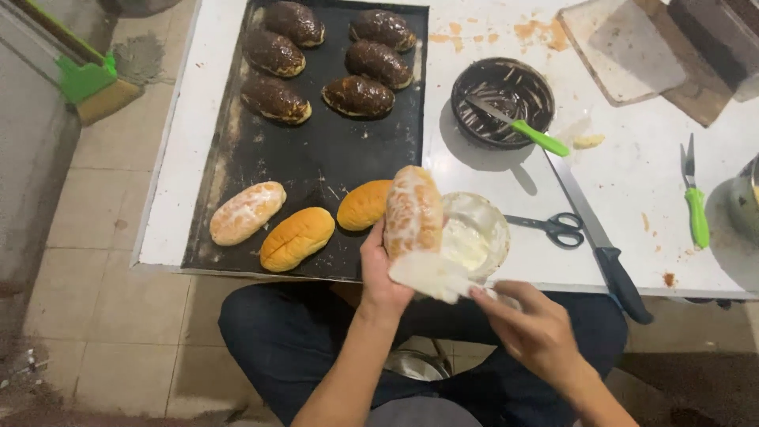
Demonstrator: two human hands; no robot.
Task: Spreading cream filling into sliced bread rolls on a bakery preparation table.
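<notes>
My left hand (pixel 382 269) holds an oblong bun (pixel 413 209) upright, its top smeared with white cream. My right hand (pixel 531 326) grips a flat spreader (pixel 431 277) loaded with white cream, its blade against the bun's lower end. Just behind stands a bowl of white cream (pixel 478 233) at the table's front edge. On the black baking tray (pixel 316 158) lie one cream-coated bun (pixel 247 212) and two plain golden buns (pixel 297 237) at the front, and several chocolate-coated buns (pixel 360 95) at the back.
A dark bowl of chocolate (pixel 502 103) with a green-handled knife (pixel 526 130) sits mid-table. Black scissors (pixel 553 227), a long black-handled knife (pixel 605 253) and a green-handled tool (pixel 694 202) lie to the right. A clear lid (pixel 624 47) is at the back. A green broom (pixel 87 79) rests on the tiled floor.
</notes>
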